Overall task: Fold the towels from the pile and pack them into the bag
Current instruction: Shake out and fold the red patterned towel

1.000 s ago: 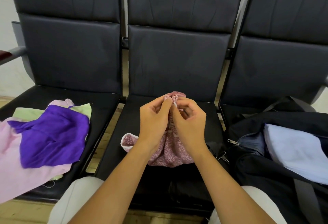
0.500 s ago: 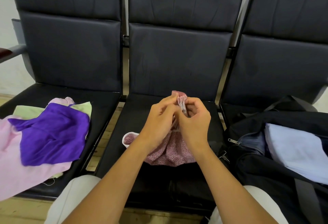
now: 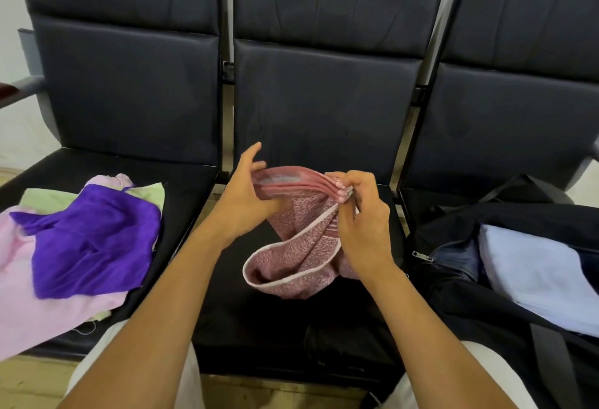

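One pale blue towel [image 3: 538, 272] already lies in the bag [image 3: 453, 237] at right. At centre, a pink towel [image 3: 301, 246] is mid-fold: the right hand [image 3: 359, 217] pinches its stacked corners, and the left hand [image 3: 246, 195] grips the top edge. The pile [image 3: 81, 240] at left still waits, so most work remains.

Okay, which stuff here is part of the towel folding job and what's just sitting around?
Job:
pink towel, pinched by right hand, left hand on it
towel pile
bag with blue towel in it

Just there:
chairs
armrest
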`<state>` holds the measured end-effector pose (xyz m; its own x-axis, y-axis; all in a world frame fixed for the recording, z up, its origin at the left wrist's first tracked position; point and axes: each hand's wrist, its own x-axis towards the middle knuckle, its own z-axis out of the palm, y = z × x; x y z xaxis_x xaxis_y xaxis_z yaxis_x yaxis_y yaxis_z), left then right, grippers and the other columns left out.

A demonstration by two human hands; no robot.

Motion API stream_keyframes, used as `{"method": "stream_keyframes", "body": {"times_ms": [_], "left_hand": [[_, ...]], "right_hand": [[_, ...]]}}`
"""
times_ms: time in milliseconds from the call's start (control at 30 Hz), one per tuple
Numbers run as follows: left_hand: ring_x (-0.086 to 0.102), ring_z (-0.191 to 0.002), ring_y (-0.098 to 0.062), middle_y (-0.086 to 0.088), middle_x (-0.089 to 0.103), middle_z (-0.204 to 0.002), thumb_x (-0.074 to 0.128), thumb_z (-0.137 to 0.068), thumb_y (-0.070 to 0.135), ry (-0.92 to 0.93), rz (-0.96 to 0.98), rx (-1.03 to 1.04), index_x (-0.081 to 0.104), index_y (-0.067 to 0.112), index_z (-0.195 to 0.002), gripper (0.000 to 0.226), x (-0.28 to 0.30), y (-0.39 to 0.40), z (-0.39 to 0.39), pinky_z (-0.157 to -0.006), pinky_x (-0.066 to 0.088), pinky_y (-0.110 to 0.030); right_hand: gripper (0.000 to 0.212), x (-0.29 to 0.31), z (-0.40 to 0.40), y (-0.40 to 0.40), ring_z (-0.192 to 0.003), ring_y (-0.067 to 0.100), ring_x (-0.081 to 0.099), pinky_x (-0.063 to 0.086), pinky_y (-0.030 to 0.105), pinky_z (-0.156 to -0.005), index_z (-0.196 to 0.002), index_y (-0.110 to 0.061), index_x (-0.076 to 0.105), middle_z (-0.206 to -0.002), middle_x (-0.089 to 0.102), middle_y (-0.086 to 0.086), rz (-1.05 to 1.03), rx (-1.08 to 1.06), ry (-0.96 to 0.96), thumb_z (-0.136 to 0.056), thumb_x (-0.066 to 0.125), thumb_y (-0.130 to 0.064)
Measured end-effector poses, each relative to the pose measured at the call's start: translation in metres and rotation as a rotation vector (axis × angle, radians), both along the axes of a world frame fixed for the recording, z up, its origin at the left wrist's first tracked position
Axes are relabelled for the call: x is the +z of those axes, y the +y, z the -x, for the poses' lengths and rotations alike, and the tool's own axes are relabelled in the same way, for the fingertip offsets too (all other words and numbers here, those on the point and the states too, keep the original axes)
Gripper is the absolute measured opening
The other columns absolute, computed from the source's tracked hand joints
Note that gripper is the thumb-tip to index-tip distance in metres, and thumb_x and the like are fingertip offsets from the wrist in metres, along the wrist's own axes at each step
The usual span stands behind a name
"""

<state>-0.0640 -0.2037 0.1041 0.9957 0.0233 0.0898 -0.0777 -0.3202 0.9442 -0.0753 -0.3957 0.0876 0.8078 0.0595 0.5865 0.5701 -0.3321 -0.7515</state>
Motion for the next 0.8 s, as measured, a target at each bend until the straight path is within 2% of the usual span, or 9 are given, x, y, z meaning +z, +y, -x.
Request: {"method": "stream_keyframes", "body": {"times_ms": [67,133,167,233,400,533,633,700,800], "left_hand": [[0.062,-0.101,-0.005,0.008,0.061,-0.115,0.081,-0.074,0.005,0.019,-0.029,-0.037,0.041,0.025,-0.141,0.081,-0.002,0.007,-0.001,-0.076,0.048,-0.014],[0.067,-0.088,-0.004,0.008,0.071,-0.091,0.081,-0.075,0.009,-0.005,-0.076,-0.058,0.066,0.019,-0.113,0.042,-0.003,0.011,0.000,-0.072,0.050,-0.016],[0.068,-0.082,-0.002,0.009,0.072,-0.083,0.081,-0.075,0.012,-0.028,-0.062,-0.056,0.071,0.020,-0.099,0.028,-0.001,0.011,0.002,-0.068,0.050,-0.014],[0.069,-0.080,-0.002,0.009,0.073,-0.081,0.079,-0.077,0.013,-0.107,0.041,-0.037,0.072,0.021,-0.091,0.017,0.005,0.010,0.006,-0.067,0.051,-0.012],[0.069,-0.097,-0.012,0.003,0.072,-0.103,0.063,-0.087,0.022,-0.215,0.265,-0.163,0.065,0.019,-0.109,0.022,0.022,0.007,0.015,-0.080,0.054,-0.021],[0.067,-0.090,-0.006,0.008,0.068,-0.096,0.055,-0.095,0.024,-0.175,0.243,-0.169,0.058,0.021,-0.107,0.013,0.020,0.006,0.016,-0.074,0.052,-0.018],[0.066,-0.085,-0.004,0.009,0.067,-0.093,0.054,-0.096,0.026,-0.177,0.257,-0.114,0.058,0.021,-0.106,0.012,0.021,0.004,0.015,-0.071,0.052,-0.017],[0.068,-0.085,-0.007,0.006,0.070,-0.092,0.059,-0.092,0.027,-0.061,0.442,-0.111,0.060,0.018,-0.111,0.021,0.020,0.000,0.016,-0.070,0.054,-0.020],[0.070,-0.093,-0.018,-0.005,0.072,-0.104,0.065,-0.084,0.026,0.267,0.736,-0.209,0.063,0.012,-0.123,0.042,0.014,-0.009,0.020,-0.077,0.057,-0.031]], "right_hand": [[0.062,0.001,-0.002,-0.005,-0.084,0.016,0.067,0.053,0.032,-0.071,-0.102,-0.058,0.046,-0.100,0.068,-0.020,-0.053,-0.026,0.006,-0.099,0.047,0.003],[0.049,0.001,-0.004,-0.011,-0.063,0.011,0.058,0.045,0.032,-0.056,-0.100,-0.048,0.045,-0.088,0.066,-0.024,-0.081,-0.064,0.003,-0.099,0.049,0.001],[0.041,0.001,-0.005,-0.014,-0.055,0.006,0.049,0.039,0.029,-0.049,-0.098,-0.042,0.044,-0.078,0.063,-0.021,-0.090,-0.082,0.005,-0.100,0.051,-0.002],[0.030,0.003,-0.005,-0.017,-0.050,0.003,0.041,0.034,0.024,-0.046,-0.094,-0.037,0.044,-0.067,0.056,-0.011,-0.109,-0.111,0.009,-0.100,0.055,-0.010],[0.019,0.004,-0.003,-0.022,-0.047,0.001,0.039,0.032,0.025,-0.047,-0.095,-0.024,0.046,-0.057,0.050,-0.019,-0.141,-0.080,0.020,-0.099,0.058,-0.011],[0.013,0.002,-0.001,-0.022,-0.053,0.002,0.048,0.039,0.022,-0.049,-0.101,-0.023,0.047,-0.068,0.060,-0.018,-0.112,-0.035,0.067,-0.101,0.055,-0.013],[0.008,0.003,-0.001,-0.020,-0.057,0.009,0.052,0.042,0.029,-0.049,-0.107,-0.024,0.048,-0.071,0.063,-0.009,-0.153,0.018,0.116,-0.102,0.052,-0.018],[0.007,0.005,-0.002,-0.019,-0.053,0.008,0.046,0.037,0.023,-0.047,-0.109,-0.023,0.048,-0.065,0.058,-0.008,-0.208,0.041,0.157,-0.103,0.048,-0.019],[0.007,0.009,-0.002,-0.019,-0.053,0.008,0.045,0.037,0.020,-0.047,-0.109,-0.023,0.048,-0.065,0.056,-0.006,-0.287,0.048,0.199,-0.105,0.044,-0.020]]}}
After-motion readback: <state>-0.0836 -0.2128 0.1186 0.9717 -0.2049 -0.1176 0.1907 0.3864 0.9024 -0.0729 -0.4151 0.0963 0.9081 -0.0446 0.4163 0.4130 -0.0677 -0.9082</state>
